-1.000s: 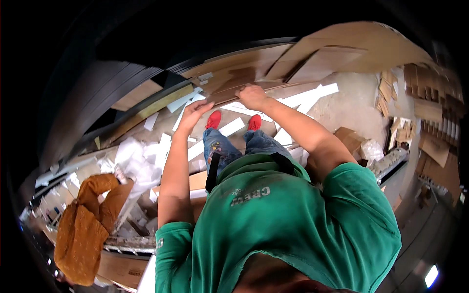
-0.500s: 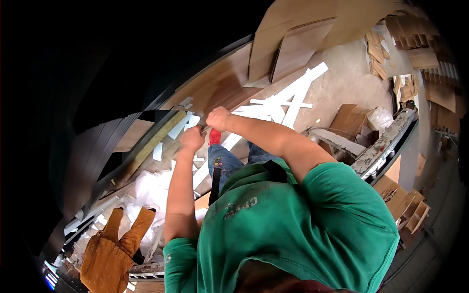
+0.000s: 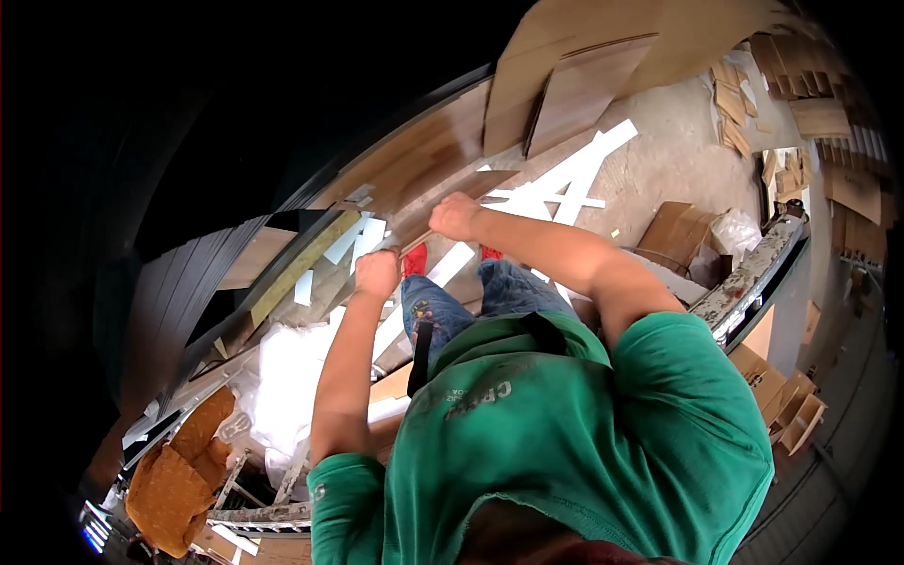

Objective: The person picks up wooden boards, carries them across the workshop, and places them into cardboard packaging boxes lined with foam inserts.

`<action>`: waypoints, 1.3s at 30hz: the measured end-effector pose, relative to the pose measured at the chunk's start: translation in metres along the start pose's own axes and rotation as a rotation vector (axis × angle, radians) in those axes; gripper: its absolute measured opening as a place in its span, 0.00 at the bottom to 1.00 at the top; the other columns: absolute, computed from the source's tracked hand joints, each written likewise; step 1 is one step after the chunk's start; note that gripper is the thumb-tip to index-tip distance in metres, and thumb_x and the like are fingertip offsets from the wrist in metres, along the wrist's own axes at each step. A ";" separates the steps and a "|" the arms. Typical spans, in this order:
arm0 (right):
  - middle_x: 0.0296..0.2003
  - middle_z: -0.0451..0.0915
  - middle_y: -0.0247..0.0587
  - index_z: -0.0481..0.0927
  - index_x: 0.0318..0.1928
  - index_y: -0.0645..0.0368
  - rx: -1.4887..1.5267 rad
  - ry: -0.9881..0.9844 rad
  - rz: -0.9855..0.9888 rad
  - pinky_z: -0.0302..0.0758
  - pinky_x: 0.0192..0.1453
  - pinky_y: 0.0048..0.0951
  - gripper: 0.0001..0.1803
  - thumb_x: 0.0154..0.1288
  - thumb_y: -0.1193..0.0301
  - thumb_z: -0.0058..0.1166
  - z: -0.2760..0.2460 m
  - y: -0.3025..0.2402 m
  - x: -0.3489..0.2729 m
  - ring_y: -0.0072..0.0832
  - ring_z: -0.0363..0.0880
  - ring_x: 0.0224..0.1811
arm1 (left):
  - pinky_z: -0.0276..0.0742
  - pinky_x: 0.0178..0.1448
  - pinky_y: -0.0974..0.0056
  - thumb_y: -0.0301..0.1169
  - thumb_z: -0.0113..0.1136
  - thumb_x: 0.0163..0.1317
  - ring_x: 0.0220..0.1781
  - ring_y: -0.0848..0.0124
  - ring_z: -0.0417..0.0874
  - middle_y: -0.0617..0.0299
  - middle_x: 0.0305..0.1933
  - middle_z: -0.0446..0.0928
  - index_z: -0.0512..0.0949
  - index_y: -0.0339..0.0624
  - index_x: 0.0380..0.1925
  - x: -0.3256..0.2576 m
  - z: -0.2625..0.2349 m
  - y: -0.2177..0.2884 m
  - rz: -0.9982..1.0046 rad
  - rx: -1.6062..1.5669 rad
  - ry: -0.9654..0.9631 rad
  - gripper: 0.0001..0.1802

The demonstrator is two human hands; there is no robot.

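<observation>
A wood-grain brown board slants in front of my legs, its near edge toward me. My right hand is closed with its fingers wrapped on that edge. Lower and to the left, my left hand is closed at the same board's near end; its fingertips are hidden. Beyond it stands a larger wood-grain panel. Several white strips lie crossed on the floor past my right hand, and pale blue-white pieces lie beside my left hand.
Upright brown panels stand at the far side. A cardboard box and a worn metal rail are on the right. White plastic sheeting lies at left, near a person in an orange-brown top.
Both hands have moved slightly, the right one to the right and apart from the left. More of the board shows between them. The person in orange-brown has drawn their arms back toward the lower left.
</observation>
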State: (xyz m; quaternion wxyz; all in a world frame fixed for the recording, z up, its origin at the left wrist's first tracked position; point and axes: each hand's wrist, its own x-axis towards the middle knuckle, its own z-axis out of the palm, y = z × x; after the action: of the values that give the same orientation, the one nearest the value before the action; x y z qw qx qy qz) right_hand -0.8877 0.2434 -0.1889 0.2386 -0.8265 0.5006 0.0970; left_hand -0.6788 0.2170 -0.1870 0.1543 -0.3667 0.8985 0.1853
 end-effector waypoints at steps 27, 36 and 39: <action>0.52 0.69 0.40 0.68 0.51 0.55 0.033 0.551 0.974 0.67 0.53 0.40 0.20 0.54 0.71 0.43 -0.009 0.280 -0.117 0.45 0.64 0.54 | 0.74 0.33 0.59 0.30 0.56 0.47 0.30 0.60 0.77 0.57 0.26 0.73 0.73 0.43 0.24 -0.056 0.020 0.028 -0.038 -0.071 0.089 0.04; 0.60 0.57 0.34 0.60 0.58 0.50 -0.210 0.317 0.821 0.64 0.56 0.38 0.27 0.54 0.74 0.40 0.000 0.319 -0.110 0.38 0.59 0.59 | 0.73 0.35 0.61 0.33 0.59 0.45 0.32 0.62 0.75 0.58 0.27 0.71 0.79 0.46 0.26 -0.055 0.028 0.031 -0.141 -0.063 0.061 0.07; 0.59 0.59 0.35 0.60 0.59 0.51 -0.259 0.304 0.800 0.63 0.56 0.38 0.27 0.56 0.73 0.38 -0.001 0.319 -0.106 0.37 0.59 0.58 | 0.73 0.34 0.61 0.33 0.59 0.46 0.32 0.62 0.75 0.58 0.26 0.71 0.79 0.46 0.25 -0.054 0.029 0.028 -0.122 -0.073 0.075 0.06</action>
State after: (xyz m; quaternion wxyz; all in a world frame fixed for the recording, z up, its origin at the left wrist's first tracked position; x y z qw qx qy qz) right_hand -1.2173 0.2035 -0.2406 0.0005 -0.5957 0.7941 0.1208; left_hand -0.6577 0.2812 -0.1839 0.1180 -0.4330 0.8723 0.1942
